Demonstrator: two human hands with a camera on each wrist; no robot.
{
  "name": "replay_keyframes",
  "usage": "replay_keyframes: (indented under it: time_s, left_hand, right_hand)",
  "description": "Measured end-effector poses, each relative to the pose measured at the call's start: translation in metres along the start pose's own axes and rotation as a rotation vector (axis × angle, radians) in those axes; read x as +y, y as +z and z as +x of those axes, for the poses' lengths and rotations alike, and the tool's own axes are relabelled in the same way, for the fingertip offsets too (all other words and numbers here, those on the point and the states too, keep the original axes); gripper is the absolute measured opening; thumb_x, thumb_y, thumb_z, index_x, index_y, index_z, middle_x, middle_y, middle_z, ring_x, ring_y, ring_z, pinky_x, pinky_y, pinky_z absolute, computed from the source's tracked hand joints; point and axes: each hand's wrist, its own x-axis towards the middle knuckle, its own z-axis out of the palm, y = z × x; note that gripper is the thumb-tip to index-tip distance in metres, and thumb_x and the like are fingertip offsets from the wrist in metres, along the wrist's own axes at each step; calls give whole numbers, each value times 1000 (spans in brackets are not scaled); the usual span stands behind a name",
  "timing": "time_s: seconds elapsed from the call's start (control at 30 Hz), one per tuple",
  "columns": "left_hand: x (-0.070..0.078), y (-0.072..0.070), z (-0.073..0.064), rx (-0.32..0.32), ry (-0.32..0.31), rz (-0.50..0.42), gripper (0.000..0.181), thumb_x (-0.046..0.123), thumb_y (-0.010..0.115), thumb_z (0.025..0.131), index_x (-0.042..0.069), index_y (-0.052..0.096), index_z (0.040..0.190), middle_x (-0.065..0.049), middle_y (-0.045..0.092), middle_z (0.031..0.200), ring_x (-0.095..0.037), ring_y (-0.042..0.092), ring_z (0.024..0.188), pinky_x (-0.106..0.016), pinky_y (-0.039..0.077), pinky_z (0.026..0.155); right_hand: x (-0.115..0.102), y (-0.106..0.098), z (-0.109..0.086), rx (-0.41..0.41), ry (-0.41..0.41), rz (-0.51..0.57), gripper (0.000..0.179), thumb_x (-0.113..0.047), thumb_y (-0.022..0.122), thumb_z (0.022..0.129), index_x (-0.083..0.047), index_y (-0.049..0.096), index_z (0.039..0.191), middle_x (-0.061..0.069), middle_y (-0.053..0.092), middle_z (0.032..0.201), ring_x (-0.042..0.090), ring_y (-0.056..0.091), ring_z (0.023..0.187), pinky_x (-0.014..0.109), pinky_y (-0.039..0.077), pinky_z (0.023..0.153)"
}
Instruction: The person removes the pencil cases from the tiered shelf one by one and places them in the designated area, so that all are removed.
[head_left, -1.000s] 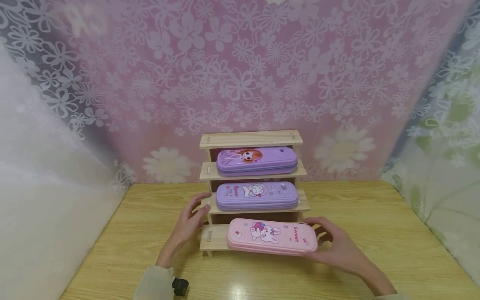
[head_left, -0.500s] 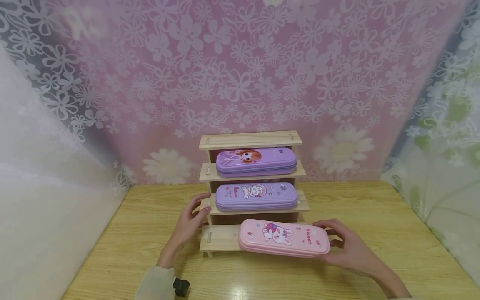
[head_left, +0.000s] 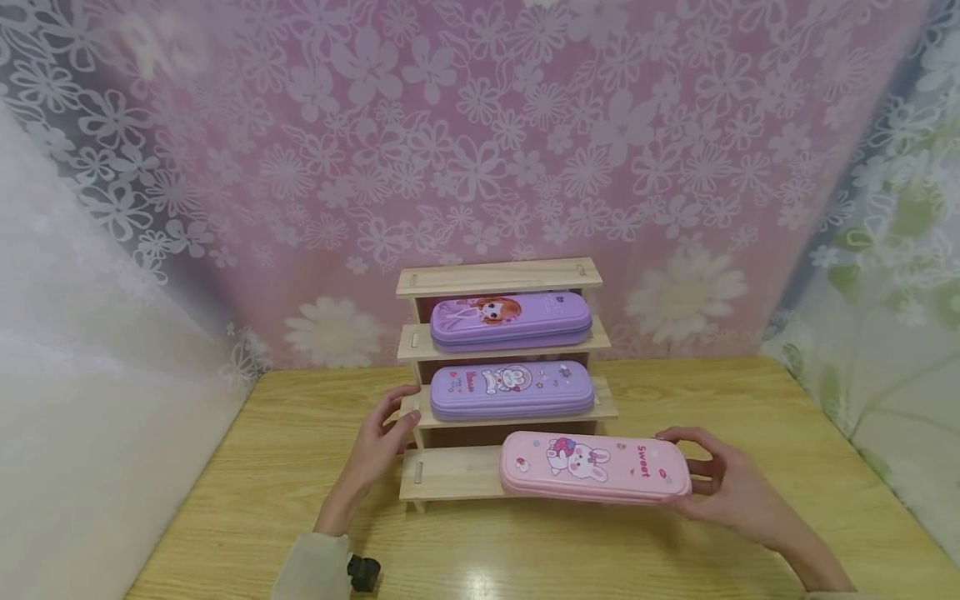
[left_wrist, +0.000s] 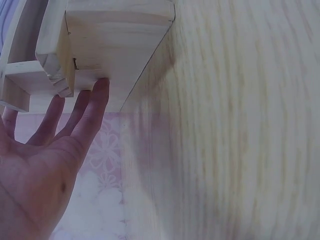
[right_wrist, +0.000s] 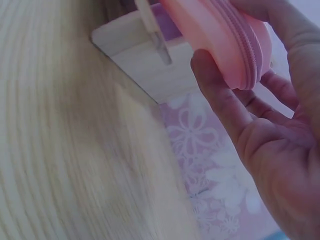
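A tiered wooden stand (head_left: pixel 459 477) stands on the table. My right hand (head_left: pixel 738 492) grips the right end of a pink pencil case (head_left: pixel 600 468) with a bunny picture and the word Sweet. In the right wrist view, the fingers and thumb hold the zipped end of this pencil case (right_wrist: pixel 220 40). Its left part overlaps the lowest tier; its right part extends past the stand. My left hand (head_left: pixel 377 437) holds the stand's left side, thumb and index finger about a tier's end. In the left wrist view, other fingers of the left hand (left_wrist: pixel 47 155) touch the side panel.
A lilac pencil case (head_left: pixel 512 390) lies on the tier above, and a purple pencil case (head_left: pixel 510 320) lies higher up. The top board (head_left: pixel 498 277) is bare. Behind the wood-grain table (head_left: pixel 285 442) hangs a pink floral curtain (head_left: pixel 480 150). White sheeting (head_left: pixel 97 400) borders the left.
My right hand has moved to the right with the pink pencil case, uncovering more of the lowest tier. The left hand has stayed at the stand's left side.
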Motion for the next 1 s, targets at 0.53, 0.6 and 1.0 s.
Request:
replay_keyframes:
  time_s: [0.53, 0.6, 1.0]
  left_hand:
    - [-3, -3, 1, -6, 11, 6, 38, 24, 60, 104, 23, 56, 141, -20, 40, 157, -39, 64, 118, -56, 61, 84]
    - [-2, -3, 0, -8, 11, 4, 38, 24, 60, 104, 24, 56, 141, -20, 40, 158, -41, 63, 120, -56, 61, 85]
    - [-2, -1, 2, -20, 22, -24, 38, 23, 59, 105, 20, 55, 143, -18, 41, 157, -35, 66, 114, -50, 62, 83]
  right_hand:
    - [9, -42, -24, -73, -32, 268, 71, 21, 62, 88, 5, 33, 151, -2, 50, 147, 12, 69, 112, 41, 63, 80]
    - [12, -49, -27, -92, -68, 300, 72, 24, 59, 88, 6, 31, 152, -2, 48, 150, 11, 69, 114, 40, 63, 80]
    - [26, -83, -51, -58, -197, 367, 77, 37, 43, 85, 7, 27, 154, -2, 51, 152, 13, 70, 111, 31, 62, 82]
